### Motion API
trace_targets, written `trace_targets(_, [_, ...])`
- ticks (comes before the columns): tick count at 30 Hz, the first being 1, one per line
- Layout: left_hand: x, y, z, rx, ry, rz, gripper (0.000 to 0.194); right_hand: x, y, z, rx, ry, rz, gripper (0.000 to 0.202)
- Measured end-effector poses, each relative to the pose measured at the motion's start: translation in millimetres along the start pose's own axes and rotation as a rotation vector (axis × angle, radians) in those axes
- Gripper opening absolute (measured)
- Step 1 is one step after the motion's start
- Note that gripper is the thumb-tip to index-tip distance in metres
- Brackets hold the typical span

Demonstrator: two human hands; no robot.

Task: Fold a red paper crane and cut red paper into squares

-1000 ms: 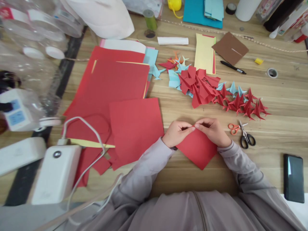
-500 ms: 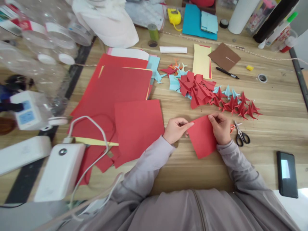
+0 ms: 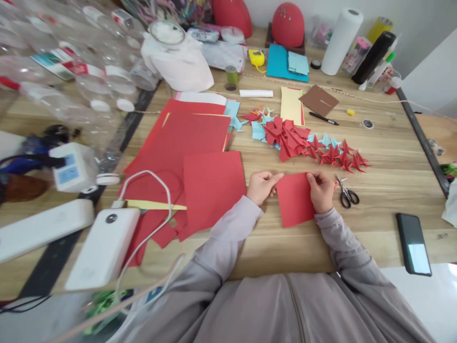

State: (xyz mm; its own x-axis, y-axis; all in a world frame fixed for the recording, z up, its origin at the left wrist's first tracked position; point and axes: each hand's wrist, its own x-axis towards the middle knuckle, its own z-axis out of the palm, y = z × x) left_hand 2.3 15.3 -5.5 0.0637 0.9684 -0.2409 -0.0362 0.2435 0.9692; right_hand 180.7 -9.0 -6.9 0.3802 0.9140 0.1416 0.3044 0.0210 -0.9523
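A small red square of paper (image 3: pixel 295 200) is stretched between my two hands above the wooden table. My left hand (image 3: pixel 261 186) pinches its upper left corner, and my right hand (image 3: pixel 320 190) grips the upper right corner between thumb and fingers. Just right of that hand lie black-handled scissors (image 3: pixel 348 196). Beyond the paper is a heap of folded red paper pieces (image 3: pixel 285 136), with pointed red origami cranes (image 3: pixel 344 156) trailing off to the right. To the left, a larger red sheet (image 3: pixel 215 190) lies on a stack of red paper (image 3: pixel 200 131).
A white power bank (image 3: pixel 103 247) with a looping cable lies at the left, near clear plastic bottles (image 3: pixel 89 71). A phone (image 3: pixel 414 243) rests near the right front edge. Farther back are a black pen (image 3: pixel 323 118), brown paper (image 3: pixel 319 100) and a yellow tape measure (image 3: pixel 256 58).
The view has tilted up, showing more of the table's back. The red square has turned to sit straighter between my hands, still held at both upper corners.
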Motion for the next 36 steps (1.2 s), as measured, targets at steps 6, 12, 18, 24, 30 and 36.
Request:
trace_targets(6, [3.3,-3.0,-0.2,-0.114,-0.049,0.029,0.051,0.9,2.6,2.3,0.008,0.061,-0.025,0.025])
trace_targets(12, [1.2,-6.1,1.7,-0.039,-0.133,0.046,0.045,2.3,2.3,4.6,0.037,0.117,-0.007,0.027])
trace_targets(18, [-0.3,-7.0,3.0,-0.111,-0.097,0.078,0.045,-0.3,0.1,8.3,0.102,0.114,-0.014,0.030])
trace_targets(24, [-1.2,-5.2,3.3,-0.137,-0.080,0.078,0.049,1.3,6.8,7.5,0.134,0.131,-0.020,0.034])
trace_targets(30, [-3.9,-6.5,5.4,-0.011,-0.130,0.093,0.051,0.9,10.2,8.8,0.146,0.126,-0.023,0.033])
trace_targets(36, [-3.1,-4.9,5.8,0.004,-0.103,0.099,0.050,2.3,10.7,7.4,0.134,0.191,-0.040,0.029])
